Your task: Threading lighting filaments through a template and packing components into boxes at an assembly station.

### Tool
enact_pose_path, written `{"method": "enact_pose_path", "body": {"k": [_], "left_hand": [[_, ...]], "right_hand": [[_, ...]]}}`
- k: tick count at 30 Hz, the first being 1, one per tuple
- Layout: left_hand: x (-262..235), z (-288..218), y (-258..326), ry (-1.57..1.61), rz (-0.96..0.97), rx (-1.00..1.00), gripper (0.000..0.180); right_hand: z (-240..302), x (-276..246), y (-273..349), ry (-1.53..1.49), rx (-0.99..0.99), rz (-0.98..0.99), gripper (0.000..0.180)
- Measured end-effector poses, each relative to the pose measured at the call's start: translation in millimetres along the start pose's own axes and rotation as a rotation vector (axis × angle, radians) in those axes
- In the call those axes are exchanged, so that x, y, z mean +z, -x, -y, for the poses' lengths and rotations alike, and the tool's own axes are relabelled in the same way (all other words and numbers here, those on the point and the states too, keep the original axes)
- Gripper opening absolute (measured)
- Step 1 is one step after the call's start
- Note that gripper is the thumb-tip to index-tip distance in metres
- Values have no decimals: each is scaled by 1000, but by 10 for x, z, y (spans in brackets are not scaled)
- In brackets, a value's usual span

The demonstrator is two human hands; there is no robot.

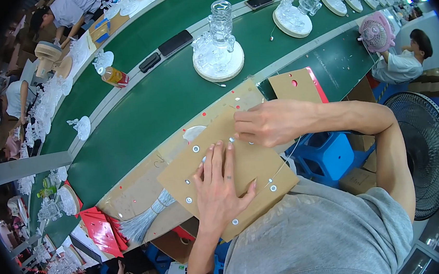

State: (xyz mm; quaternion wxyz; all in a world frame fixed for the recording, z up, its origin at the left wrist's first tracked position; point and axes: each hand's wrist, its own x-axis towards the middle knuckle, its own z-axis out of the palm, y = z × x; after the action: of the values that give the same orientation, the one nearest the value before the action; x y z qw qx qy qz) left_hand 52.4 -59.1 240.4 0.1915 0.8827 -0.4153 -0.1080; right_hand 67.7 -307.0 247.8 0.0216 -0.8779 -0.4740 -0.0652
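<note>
Your left hand [219, 192] lies palm down on the brown cardboard panel [261, 167], its fingers spread and gripping nothing. Your right hand [275, 122] is at the panel's far edge, fingers curled together; you cannot tell from this view whether something is pinched between them, as the fingertips are hidden. The panel sits slantwise in front of your grey shirt [316, 233], at the near edge of the workbench, with small round white fittings [196, 149] dotted over its face. To its left, a tied bundle of silvery wires [146, 219] rests beside glossy red sheets [101, 233]. Beyond the panel, on the green conveyor belt [149, 114], a clear, ribbed lamp-like piece stands upright on a round white base [218, 66].
</note>
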Motion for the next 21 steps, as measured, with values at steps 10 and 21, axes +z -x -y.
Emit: {"method": "enact_pose_path", "body": {"k": [10, 21], "left_hand": [[11, 9, 29, 48, -27, -15, 86], [10, 2, 28, 72, -45, -2, 86]], "right_hand": [[-37, 15, 76, -176, 72, -42, 32], [15, 176, 88, -232, 82, -179, 29]]}}
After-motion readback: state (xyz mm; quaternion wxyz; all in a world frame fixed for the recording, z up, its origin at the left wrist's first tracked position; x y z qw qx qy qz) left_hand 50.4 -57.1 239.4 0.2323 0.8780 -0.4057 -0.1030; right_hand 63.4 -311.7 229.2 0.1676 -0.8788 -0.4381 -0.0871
